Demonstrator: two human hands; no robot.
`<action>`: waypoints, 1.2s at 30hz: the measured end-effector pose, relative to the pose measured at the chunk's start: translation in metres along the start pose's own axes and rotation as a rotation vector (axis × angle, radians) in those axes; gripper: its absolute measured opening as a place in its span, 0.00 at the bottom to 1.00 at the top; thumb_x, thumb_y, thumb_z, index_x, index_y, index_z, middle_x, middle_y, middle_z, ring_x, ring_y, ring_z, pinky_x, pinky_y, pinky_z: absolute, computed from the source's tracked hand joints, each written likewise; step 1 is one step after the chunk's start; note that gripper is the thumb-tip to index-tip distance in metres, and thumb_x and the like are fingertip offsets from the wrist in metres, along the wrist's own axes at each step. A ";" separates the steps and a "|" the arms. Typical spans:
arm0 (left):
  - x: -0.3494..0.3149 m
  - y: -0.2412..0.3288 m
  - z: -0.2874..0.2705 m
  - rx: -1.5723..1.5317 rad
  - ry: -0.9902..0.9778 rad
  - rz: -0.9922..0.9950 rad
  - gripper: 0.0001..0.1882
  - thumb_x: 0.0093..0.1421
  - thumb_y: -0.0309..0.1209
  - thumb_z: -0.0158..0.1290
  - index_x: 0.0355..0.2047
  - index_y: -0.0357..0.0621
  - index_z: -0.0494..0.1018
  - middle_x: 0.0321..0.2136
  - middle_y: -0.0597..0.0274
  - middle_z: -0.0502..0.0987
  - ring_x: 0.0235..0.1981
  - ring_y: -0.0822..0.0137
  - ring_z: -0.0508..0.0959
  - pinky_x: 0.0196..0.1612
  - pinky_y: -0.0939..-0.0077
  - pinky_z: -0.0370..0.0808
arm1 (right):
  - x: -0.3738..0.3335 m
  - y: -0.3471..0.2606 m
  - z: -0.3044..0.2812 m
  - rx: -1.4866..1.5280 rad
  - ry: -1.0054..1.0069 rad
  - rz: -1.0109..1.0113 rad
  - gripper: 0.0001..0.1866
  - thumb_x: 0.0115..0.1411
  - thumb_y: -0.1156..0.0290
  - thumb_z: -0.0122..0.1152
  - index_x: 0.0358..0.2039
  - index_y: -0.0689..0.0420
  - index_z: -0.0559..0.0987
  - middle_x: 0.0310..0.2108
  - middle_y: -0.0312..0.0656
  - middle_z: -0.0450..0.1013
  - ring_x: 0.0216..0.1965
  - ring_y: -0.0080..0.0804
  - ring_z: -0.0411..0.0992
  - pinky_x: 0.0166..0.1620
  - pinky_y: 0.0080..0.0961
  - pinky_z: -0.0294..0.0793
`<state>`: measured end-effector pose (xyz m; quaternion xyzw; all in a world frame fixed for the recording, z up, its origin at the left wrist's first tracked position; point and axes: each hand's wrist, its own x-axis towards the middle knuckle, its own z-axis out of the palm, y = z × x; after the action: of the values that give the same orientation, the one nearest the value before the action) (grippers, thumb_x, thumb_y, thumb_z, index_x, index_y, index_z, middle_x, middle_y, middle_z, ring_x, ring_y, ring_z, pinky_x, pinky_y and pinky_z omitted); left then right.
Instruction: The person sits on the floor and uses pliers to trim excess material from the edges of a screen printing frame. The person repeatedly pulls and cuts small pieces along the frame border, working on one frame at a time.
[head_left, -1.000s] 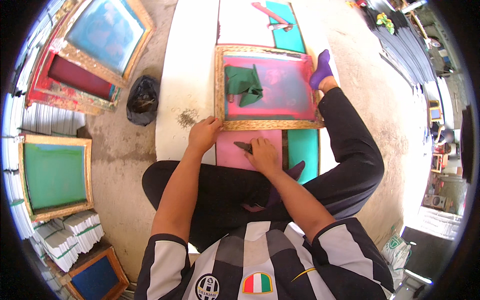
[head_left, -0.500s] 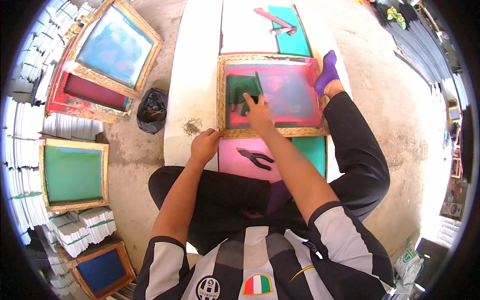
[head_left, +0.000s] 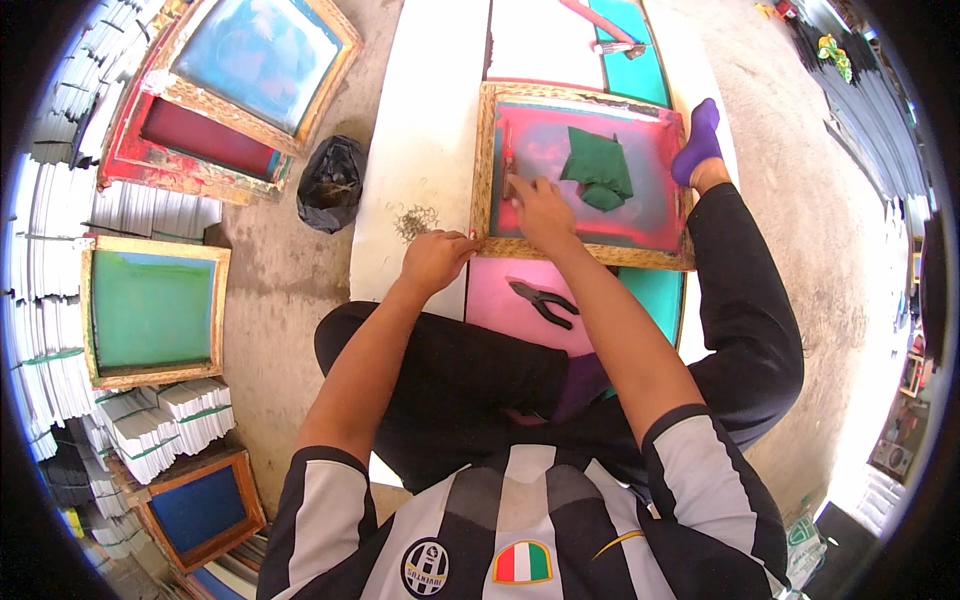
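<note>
A wood-edged printing screen (head_left: 655, 150) with a pink-stained mesh lies in front of me. Close by its near left corner is my left hand (head_left: 437, 262), fingers together and pressed on the wood. Over the mesh, my right hand (head_left: 545, 212) reaches to the left side with its fingers apart. Its fingertips meet a narrow reddish-brown strip (head_left: 509, 150) lying along the inner left edge; whether they grip it I cannot tell. A crumpled green cloth (head_left: 597, 165) rests on the mesh, right of that hand. Black-handled pliers (head_left: 545, 302) lie on the pink surface nearer me.
A tool with a red handle (head_left: 600, 22) lies beyond the screen. My purple-socked foot (head_left: 697, 145) is at its right. Leftward stand a black bag (head_left: 332, 185), a blue-mesh screen (head_left: 255, 70), a green-mesh screen (head_left: 155, 310) and stacked white sheets (head_left: 165, 420).
My right hand has let go of the green cloth, which now lies farther right on the mesh. The hand has moved left to the strip, now uncovered. My left hand stays at the corner.
</note>
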<state>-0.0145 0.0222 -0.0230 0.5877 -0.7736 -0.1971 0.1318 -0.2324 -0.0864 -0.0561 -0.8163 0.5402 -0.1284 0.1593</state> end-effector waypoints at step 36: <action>0.014 -0.028 0.025 -0.619 -0.053 -0.421 0.13 0.52 0.33 0.68 0.34 0.37 0.83 0.30 0.51 0.84 0.32 0.58 0.85 0.40 0.65 0.80 | -0.168 -0.093 0.045 0.645 0.056 0.508 0.13 0.68 0.65 0.58 0.46 0.61 0.76 0.33 0.54 0.78 0.33 0.51 0.78 0.38 0.46 0.74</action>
<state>-0.0049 0.0059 -0.0583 0.6608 -0.5427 -0.4598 0.2396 -0.2007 0.1080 -0.0668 -0.5613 0.6606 -0.2699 0.4191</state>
